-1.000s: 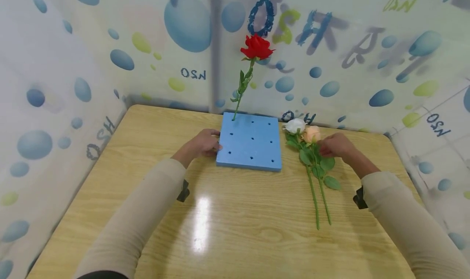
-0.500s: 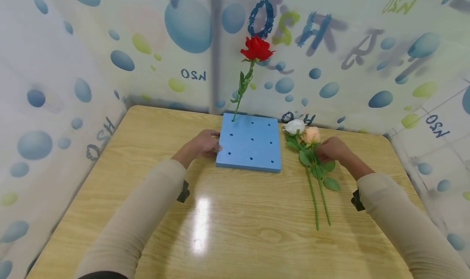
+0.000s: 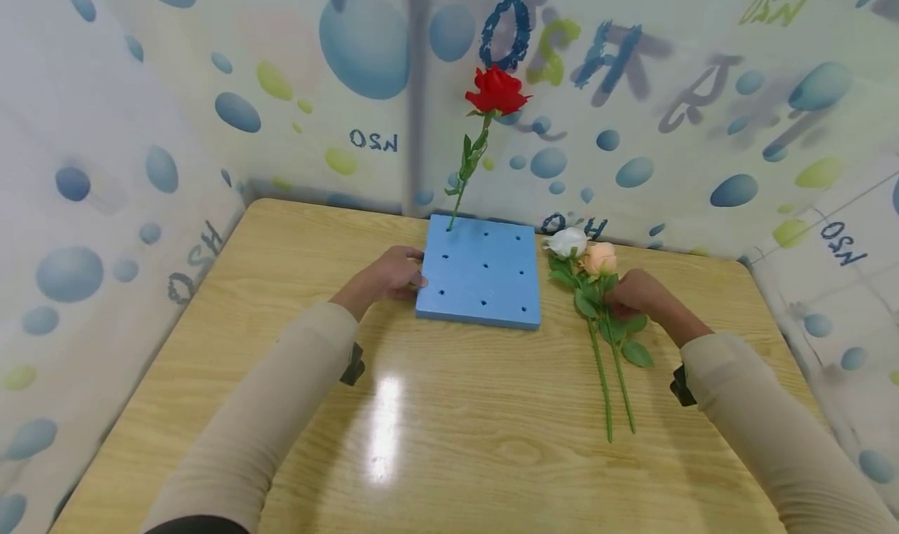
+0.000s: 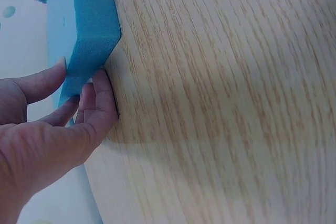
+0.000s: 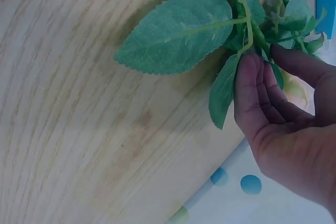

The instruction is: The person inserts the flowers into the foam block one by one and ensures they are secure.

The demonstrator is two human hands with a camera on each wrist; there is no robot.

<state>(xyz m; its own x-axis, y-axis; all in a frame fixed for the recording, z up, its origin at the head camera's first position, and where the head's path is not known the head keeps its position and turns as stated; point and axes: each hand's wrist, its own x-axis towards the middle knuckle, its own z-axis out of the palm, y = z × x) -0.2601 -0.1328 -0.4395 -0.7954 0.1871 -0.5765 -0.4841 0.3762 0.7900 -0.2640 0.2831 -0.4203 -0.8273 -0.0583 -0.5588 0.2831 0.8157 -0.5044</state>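
Observation:
A blue foam board (image 3: pixel 502 288) with several small holes lies flat on the table. My left hand (image 3: pixel 396 272) grips its left edge; in the left wrist view the thumb lies against the board's face and the fingers reach round its side. A red rose (image 3: pixel 498 90) stands in the back left hole, leaning right. To the right of the board lie a peach rose (image 3: pixel 600 259) and a white rose (image 3: pixel 566 243), side by side. My right hand (image 3: pixel 637 293) pinches the peach rose's stem below the bloom, among green leaves (image 5: pixel 178 32).
The wooden table (image 3: pixel 492 440) ends close behind the board at a patterned wall covering (image 3: pixel 618 65). The two green stems (image 3: pixel 602 386) point toward the front edge. Bright glare (image 3: pixel 384 432) shows on the tabletop at front left.
My right hand has shifted slightly left and toward the front, lower along the peach rose's stem, and has closed on it. My left hand stays at the board.

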